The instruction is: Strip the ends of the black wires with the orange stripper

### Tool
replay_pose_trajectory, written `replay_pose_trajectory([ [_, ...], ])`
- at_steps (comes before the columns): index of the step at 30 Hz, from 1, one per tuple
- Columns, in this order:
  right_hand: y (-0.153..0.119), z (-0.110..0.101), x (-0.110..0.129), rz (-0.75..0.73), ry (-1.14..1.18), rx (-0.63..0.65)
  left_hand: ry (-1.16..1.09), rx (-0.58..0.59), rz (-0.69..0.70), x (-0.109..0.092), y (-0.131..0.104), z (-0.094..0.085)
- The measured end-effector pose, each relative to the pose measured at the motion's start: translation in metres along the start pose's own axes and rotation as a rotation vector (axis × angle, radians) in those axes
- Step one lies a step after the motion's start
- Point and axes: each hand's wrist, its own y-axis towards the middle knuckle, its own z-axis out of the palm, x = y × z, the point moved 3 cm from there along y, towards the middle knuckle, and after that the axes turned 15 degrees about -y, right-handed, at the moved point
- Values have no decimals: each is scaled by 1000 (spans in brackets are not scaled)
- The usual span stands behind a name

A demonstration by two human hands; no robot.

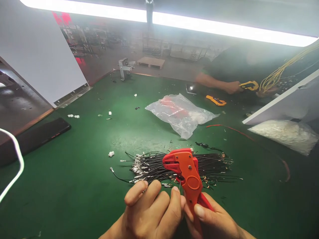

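My right hand (216, 215) is wrapped around the handles of a red-and-orange wire stripper (189, 167), held upright with its jaws turned to the left. Close beside it, my left hand (154, 209) is closed. Its thumb and forefinger pinch a thin wire (179, 184) whose end runs up to the small notch below the jaws; most of that wire is hidden by the fingers. Behind both hands lies a bundle of short black wires (152, 166), many with silvery terminals at their left ends. The stripper covers the bundle's middle.
A clear plastic bag (183, 114) with red and white contents lies beyond the bundle. A red wire (231, 127) trails to the right. Across the green table (87, 179), a person's hand (231, 87) holds a yellow tool near an orange wire stripper (216, 100). A black case (42, 136) lies left.
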Motion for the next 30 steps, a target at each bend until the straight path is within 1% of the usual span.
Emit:
replay_pose_trajectory([
  [6, -3, -3, 4, -2, -27, -30, -27, -30, -7, 1, 2, 0],
  [10, -4, -3, 7, 11, -30, -57, -55, 0, -16, 2, 2, 1],
  [14, -4, -3, 10, -18, -15, -78, -65, 28, -41, 3, 3, 0],
  [18, -2, -4, 7, -40, 43, -47, -78, 18, -67, 5, 6, -1],
  [20, -2, -3, 6, -43, 76, -6, -88, 25, -80, 7, 8, -1],
  [21, -1, -2, 6, -47, 83, 18, -96, 1, -91, 7, 8, -2],
  [24, -1, 2, 11, -40, 97, 93, -176, -75, -197, 12, 8, -7],
  [25, -2, 3, 14, -32, 111, 112, -224, -76, -250, 14, 8, -9],
  [27, -4, 3, 21, -25, 155, 124, -311, -99, -337, 18, 8, -13],
  [30, -9, -2, 27, 6, 208, 133, -380, -179, -430, 24, 8, -18],
])
